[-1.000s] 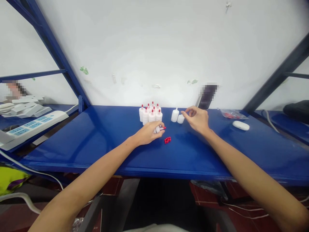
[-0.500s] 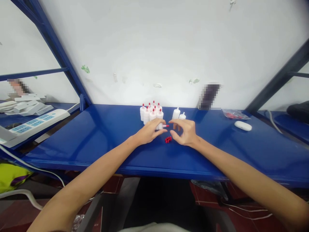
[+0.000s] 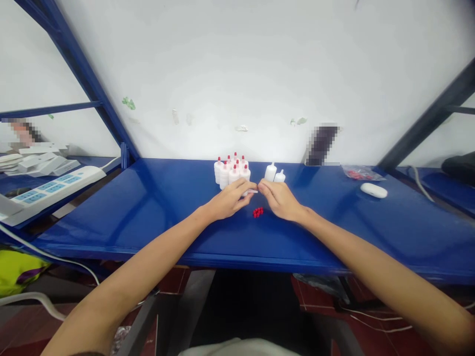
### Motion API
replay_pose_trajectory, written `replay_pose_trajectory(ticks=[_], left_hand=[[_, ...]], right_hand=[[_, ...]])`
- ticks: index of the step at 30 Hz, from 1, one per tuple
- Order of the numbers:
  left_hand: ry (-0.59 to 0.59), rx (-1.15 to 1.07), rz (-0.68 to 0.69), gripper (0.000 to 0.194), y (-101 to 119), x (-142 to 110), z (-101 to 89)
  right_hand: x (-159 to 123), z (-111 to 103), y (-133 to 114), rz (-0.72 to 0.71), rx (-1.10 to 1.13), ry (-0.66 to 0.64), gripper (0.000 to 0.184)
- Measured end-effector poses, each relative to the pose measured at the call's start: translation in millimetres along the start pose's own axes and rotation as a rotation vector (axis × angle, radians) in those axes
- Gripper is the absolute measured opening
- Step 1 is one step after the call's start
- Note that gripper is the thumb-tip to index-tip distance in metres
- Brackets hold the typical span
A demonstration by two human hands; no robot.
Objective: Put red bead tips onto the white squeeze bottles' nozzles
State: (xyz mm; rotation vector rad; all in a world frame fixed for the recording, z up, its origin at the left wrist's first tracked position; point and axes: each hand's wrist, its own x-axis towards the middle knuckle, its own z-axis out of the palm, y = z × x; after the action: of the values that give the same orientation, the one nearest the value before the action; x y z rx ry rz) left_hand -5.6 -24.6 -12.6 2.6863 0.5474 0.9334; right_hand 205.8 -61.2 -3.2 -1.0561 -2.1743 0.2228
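My left hand [image 3: 228, 201] is closed round a small white bottle [image 3: 248, 190], held on its side just above the blue table [image 3: 156, 207]. My right hand [image 3: 279, 199] pinches the bottle's tip, fingers pressed together; the cap itself is hidden by them. A little heap of red caps [image 3: 257, 212] lies on the table just below the two hands. Behind stand several white bottles with red caps [image 3: 232, 171] in a cluster. Two white bottles without caps [image 3: 273, 173] stand to their right.
A white power strip [image 3: 52, 187] and stacked white boxes [image 3: 37, 160] lie at the left. At the right are a clear bag of red caps [image 3: 358, 173], a white oval case [image 3: 373, 190] and a dark object [image 3: 458, 168]. Blue frame struts rise on both sides.
My right hand has come left from the two uncapped bottles to the tip of the bottle in my left hand, and its fingers have closed there. My left hand has barely moved.
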Motion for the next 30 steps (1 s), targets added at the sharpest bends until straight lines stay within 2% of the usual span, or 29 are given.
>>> replay_pose_trajectory(ticks=[2, 5, 10, 14, 24, 30], left_hand=[[-0.018, 0.031, 0.012, 0.027, -1.8, -1.2, -1.2], [-0.047, 0.033, -0.010, 0.027, -2.7, -2.3, -2.3], [-0.092, 0.016, -0.063, 0.028, -1.1, -2.6, -2.2], [-0.120, 0.020, -0.106, 0.030, -1.8, -2.8, -2.2], [-0.173, 0.052, -0.133, 0.033, -3.5, -3.1, -1.1], [-0.187, 0.062, -0.155, 0.035, -5.3, -4.0, -0.9]], right_hand=[[0.6, -4.9, 3.6, 0.056, 0.062, -0.011, 0.038], [1.7, -13.4, 10.9, 0.096, 0.088, -0.144, 0.039], [1.2, -19.8, 19.0, 0.171, -0.043, -0.286, 0.035], [-0.7, -19.7, 17.5, 0.133, -0.131, -0.375, 0.041], [-2.8, -15.5, 13.1, 0.082, -0.306, -0.453, 0.040], [-2.7, -19.7, 11.5, 0.055, -0.282, -0.475, 0.026]])
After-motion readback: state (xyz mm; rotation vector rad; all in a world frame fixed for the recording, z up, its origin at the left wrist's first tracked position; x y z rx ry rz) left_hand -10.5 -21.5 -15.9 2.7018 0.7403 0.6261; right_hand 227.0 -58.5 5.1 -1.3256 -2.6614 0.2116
